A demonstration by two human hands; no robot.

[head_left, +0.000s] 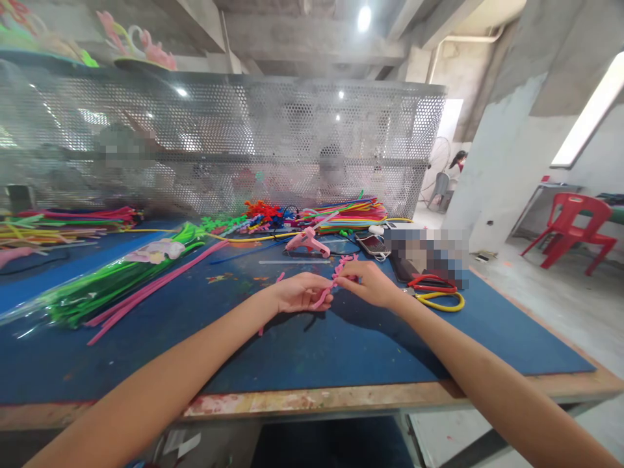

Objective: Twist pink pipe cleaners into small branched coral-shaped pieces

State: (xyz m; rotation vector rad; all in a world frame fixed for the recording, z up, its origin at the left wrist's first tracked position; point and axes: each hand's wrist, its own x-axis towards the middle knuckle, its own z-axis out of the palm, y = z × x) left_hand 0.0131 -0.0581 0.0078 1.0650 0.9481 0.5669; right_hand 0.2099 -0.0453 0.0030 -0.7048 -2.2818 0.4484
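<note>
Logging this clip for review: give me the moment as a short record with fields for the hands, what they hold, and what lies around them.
left hand: closed on the pink fuzzy pipe cleaner piece
right hand: pinching the same piece at its curled upper part
surface: blue mat on a wooden table
behind hands: pink hot glue gun
person's left: green pipe cleaner bundle in clear wrap, long pink pipe cleaners
person's right: red and yellow loops
backdrop: perforated metal screen
</note>
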